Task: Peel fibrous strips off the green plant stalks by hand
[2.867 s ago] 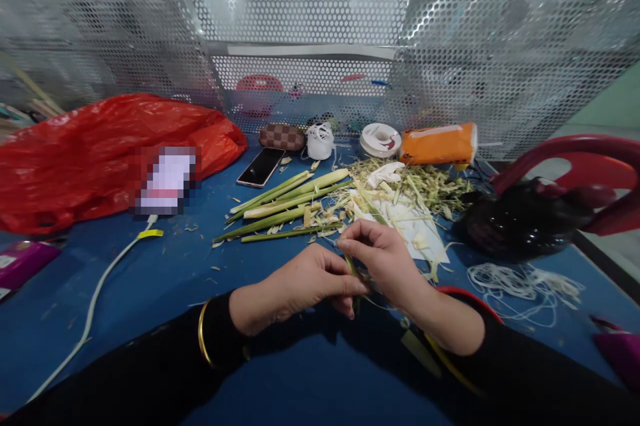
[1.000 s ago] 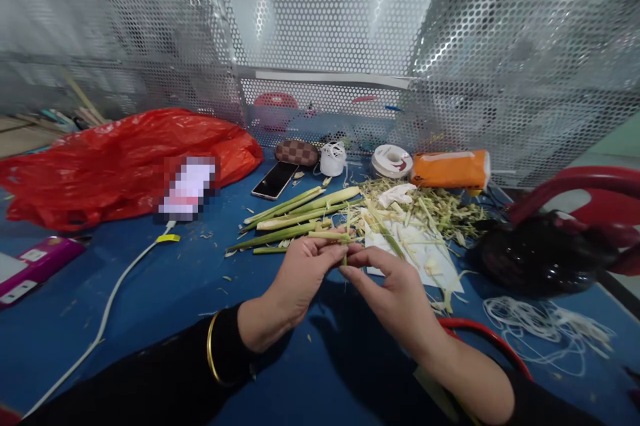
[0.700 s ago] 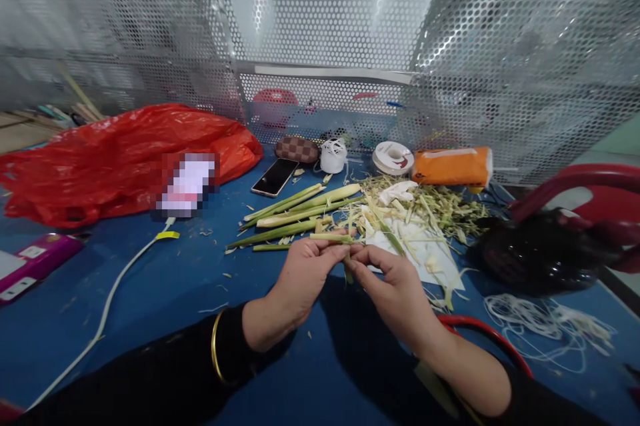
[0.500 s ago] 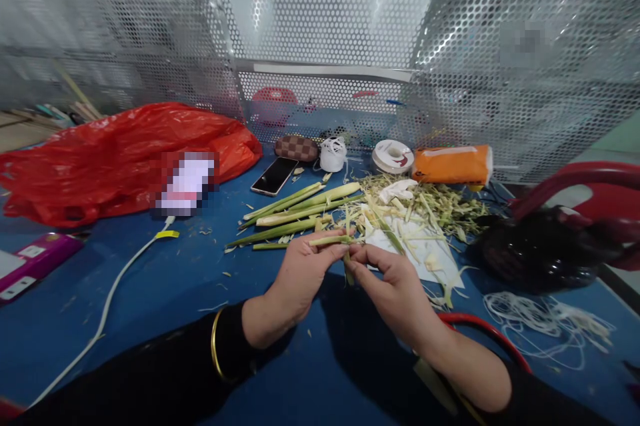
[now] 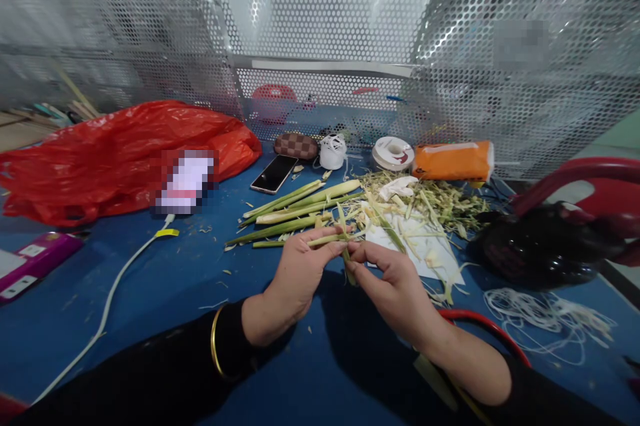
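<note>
— Where is the piece being handled?
— Start from the pile of green stalks (image 5: pixel 295 209) (the red bag (image 5: pixel 120 153) lies well to its left). Just at the pile's near edge, the left hand (image 5: pixel 300 273) pinches a green strip (image 5: pixel 349 269) between thumb and fingertips. The right hand (image 5: pixel 395 279) meets it fingertip to fingertip, nipping the same strip. Trimmings (image 5: pixel 440 203) spread to the pile's right.
— And its lie?
— Roughly upright, its lower end hanging under the right fingers. Both hands are equally near.
— Any change?
— Earlier the hands sat closer to the body, short of the pile.
</note>
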Tool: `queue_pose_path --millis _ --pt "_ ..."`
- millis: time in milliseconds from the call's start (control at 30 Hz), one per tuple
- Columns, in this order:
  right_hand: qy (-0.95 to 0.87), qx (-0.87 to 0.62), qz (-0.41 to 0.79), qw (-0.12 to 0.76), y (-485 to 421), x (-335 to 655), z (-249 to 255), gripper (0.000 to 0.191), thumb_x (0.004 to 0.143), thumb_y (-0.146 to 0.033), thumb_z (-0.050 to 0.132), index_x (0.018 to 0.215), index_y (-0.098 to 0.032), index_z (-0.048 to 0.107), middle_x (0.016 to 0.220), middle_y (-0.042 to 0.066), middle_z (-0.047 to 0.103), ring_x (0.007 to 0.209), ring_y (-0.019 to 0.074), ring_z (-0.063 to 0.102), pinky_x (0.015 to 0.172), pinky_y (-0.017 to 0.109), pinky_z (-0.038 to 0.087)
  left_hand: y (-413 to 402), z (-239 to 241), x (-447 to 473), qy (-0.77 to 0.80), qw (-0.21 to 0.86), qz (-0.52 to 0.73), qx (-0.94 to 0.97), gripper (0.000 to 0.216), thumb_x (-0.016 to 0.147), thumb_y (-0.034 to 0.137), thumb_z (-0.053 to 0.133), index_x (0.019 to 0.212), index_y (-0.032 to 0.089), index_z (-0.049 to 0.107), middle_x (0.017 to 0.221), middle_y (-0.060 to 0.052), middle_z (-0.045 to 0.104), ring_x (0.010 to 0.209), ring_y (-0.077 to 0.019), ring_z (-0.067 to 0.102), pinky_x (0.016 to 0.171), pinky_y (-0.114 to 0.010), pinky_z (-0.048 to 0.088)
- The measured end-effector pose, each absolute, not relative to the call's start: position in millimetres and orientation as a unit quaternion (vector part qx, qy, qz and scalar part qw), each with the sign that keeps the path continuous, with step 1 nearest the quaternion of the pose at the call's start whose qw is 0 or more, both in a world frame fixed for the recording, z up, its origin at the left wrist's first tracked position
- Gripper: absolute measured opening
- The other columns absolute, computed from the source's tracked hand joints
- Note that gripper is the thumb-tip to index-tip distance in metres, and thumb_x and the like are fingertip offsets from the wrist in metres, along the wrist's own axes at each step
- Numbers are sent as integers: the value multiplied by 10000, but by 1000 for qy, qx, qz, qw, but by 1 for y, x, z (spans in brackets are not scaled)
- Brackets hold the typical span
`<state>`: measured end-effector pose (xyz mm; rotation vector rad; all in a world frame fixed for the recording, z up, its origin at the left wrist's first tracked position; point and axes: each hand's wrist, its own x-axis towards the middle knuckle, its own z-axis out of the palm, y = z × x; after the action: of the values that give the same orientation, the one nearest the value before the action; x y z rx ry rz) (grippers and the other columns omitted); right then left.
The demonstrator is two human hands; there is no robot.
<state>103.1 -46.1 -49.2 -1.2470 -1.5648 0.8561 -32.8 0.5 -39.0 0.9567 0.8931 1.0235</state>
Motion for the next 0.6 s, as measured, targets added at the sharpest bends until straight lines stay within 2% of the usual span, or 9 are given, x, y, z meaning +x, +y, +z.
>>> queue_pose_path --millis 100,167,300,367,467,533,600 --pt "-637 -509 347 464 -47 102 -49 225 856 -203 503 639 -208 444 686 -18 496 675 132 454 678 267 389 1 -38 -33 400 675 461 415 211 616 156 766 825 139 754 888 -56 757 886 -187 668 904 -303 472" --pt "-633 -510 352 464 -48 102 -49 218 858 -217 512 644 -202 474 701 -11 522 699 138 483 708 275 398 3 -37 -33 401 683 458 404 274 619 154 770 890 133 738 878 -58 759 849 -176 676 882 -298 479" --pt "-585 -565 356 461 -44 106 -47 236 855 -322 554 656 -195 550 638 -14 533 644 144 497 649 284 402 9 -34 -36 391 715 429 390 339 668 168 755 998 128 684 735 -50 751 696 -151 680 788 -295 511" --pt "-529 -587 349 503 -39 111 -47 227 832 -376 590 693 -198 564 637 -16 544 637 150 521 628 287 414 10 -33 -37 382 720 424 395 296 672 164 758 956 130 681 722 -44 745 683 -142 679 760 -276 516" --pt "-484 -557 369 565 -32 118 -46 201 769 -369 663 857 -211 575 758 -3 610 703 163 585 671 304 464 9 -32 -37 372 724 409 412 274 632 148 791 886 138 688 774 -31 741 683 -134 675 737 -262 521" --pt "-496 -545 386 555 -30 120 -45 238 752 -342 677 935 -212 598 794 6 644 718 166 600 689 313 477 8 -31 -36 376 723 397 424 275 606 139 807 855 135 691 805 -25 733 672 -126 663 711 -258 524" --pt "-520 -562 377 521 -31 121 -43 156 765 -314 656 873 -202 643 755 10 660 704 166 597 688 313 472 7 -31 -35 384 716 391 432 254 601 139 807 827 132 690 769 -12 714 639 -114 641 678 -252 521"
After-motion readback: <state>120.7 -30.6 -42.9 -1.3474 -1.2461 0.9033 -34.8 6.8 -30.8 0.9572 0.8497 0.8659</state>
